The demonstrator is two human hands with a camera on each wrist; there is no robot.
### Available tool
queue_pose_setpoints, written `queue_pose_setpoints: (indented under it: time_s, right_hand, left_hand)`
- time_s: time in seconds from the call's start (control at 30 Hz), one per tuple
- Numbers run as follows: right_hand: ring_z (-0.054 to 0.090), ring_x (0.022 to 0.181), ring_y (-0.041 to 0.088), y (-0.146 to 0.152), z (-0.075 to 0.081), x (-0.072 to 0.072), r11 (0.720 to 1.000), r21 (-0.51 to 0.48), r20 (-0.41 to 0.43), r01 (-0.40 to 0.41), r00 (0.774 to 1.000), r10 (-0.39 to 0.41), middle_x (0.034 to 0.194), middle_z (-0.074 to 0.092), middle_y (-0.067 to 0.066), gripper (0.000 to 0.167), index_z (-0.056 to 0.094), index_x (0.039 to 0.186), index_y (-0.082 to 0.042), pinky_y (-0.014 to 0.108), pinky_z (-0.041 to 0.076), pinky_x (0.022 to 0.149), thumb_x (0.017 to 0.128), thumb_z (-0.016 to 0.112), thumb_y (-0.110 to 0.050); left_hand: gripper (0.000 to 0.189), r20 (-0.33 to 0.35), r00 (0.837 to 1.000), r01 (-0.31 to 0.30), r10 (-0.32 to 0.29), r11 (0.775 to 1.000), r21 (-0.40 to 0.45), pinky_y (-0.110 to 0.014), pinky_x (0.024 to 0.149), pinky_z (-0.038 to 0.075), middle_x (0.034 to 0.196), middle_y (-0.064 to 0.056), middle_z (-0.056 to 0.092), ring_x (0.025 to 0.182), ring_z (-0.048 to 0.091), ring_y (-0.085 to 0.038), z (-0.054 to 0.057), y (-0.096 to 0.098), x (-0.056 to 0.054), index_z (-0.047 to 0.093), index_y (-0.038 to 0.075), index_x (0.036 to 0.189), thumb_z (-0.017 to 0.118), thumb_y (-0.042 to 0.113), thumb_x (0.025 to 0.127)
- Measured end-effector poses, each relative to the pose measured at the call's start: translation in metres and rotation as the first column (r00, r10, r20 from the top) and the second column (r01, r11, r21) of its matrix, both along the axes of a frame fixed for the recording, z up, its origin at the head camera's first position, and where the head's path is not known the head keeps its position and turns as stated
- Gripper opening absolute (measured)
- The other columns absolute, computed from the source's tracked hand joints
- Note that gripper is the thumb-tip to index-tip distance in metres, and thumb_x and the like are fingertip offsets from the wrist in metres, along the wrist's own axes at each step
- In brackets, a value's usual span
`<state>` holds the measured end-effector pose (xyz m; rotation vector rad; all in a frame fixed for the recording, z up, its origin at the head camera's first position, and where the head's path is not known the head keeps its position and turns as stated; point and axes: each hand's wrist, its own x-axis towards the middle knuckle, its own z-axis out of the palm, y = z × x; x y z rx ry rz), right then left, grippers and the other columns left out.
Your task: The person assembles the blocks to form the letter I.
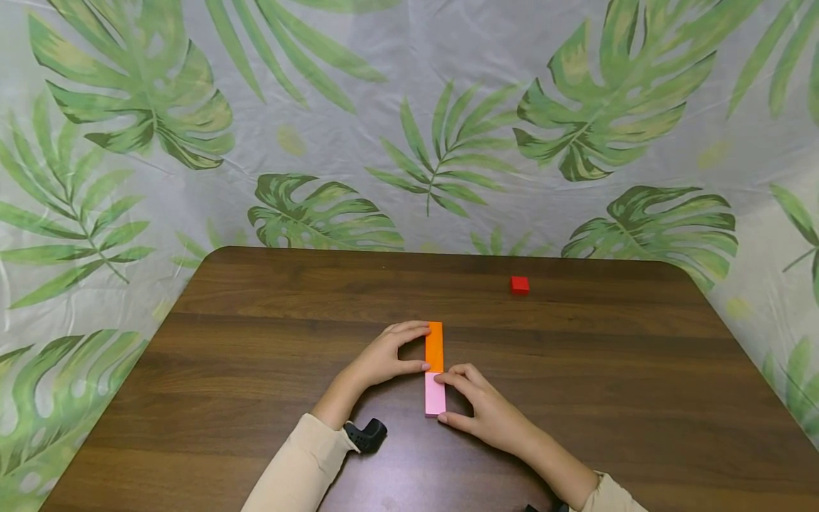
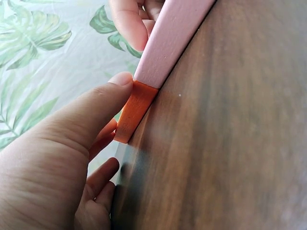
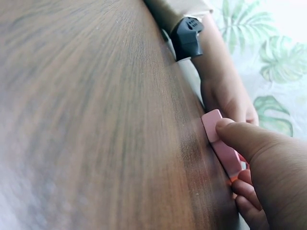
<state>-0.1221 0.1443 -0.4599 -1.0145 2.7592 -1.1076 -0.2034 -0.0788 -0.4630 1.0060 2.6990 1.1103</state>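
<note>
An orange block [image 1: 436, 346] and a pink block [image 1: 435, 397] lie end to end in one straight line on the table, the orange one farther away. My left hand [image 1: 380, 359] holds the orange block from the left, thumb by the joint and fingertips at its far end. From the right, my right hand [image 1: 491, 412] grips the pink block, with the thumb at its near end and a fingertip near the joint. In the left wrist view the ends of the orange block [image 2: 136, 108] and pink block [image 2: 168, 43] meet.
A small red block [image 1: 520, 285] sits toward the back of the dark wooden table [image 1: 256, 320], right of the two blocks. Behind the table hangs a leaf-patterned cloth [image 1: 448, 57]. A black wrist device [image 1: 367, 435] is strapped at the left sleeve.
</note>
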Motion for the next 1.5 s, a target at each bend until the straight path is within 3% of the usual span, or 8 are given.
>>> queue_pose_setpoints:
  time_s: [0.5, 1.03, 1.5]
  right_hand:
    - [0.043, 0.108, 0.011, -0.001, 0.000, -0.002, 1.000, 0.002, -0.013, -0.017, 1.000, 0.017, 0.117, 0.040, -0.006, 0.051, 0.052, 0.125, -0.016, 0.034, 0.040, 0.090, 0.080, 0.065, -0.039]
    - [0.043, 0.107, 0.010, 0.000, -0.001, -0.002, 1.000, 0.003, -0.041, -0.024, 0.999, 0.024, 0.116, 0.041, -0.006, 0.051, 0.053, 0.123, -0.013, 0.033, 0.040, 0.090, 0.080, 0.068, -0.035]
    - [0.043, 0.108, 0.010, 0.000, -0.001, -0.001, 1.000, 0.002, -0.039, -0.022, 0.999, 0.022, 0.117, 0.041, -0.006, 0.052, 0.052, 0.123, -0.013, 0.034, 0.040, 0.090, 0.080, 0.065, -0.039]
  left_hand:
    - [0.063, -0.043, 0.999, 0.006, -0.004, 0.999, 0.049, -0.041, 0.100, 0.028, 0.135, -0.001, 0.042, 0.123, 0.035, -0.020, -0.002, -0.003, 0.004, 0.049, 0.013, 0.130, 0.069, 0.040, 0.077]
    - [0.077, -0.033, 0.999, 0.028, -0.029, 0.999, -0.018, -0.040, 0.101, 0.026, 0.138, 0.000, 0.038, 0.125, 0.031, -0.020, -0.002, -0.001, 0.018, 0.044, 0.013, 0.134, 0.070, 0.049, 0.071]
    - [0.075, -0.042, 0.998, 0.039, -0.040, 0.999, -0.021, -0.040, 0.102, 0.024, 0.137, -0.002, 0.040, 0.126, 0.029, -0.020, -0.002, 0.000, 0.019, 0.046, 0.011, 0.132, 0.073, 0.044, 0.071]
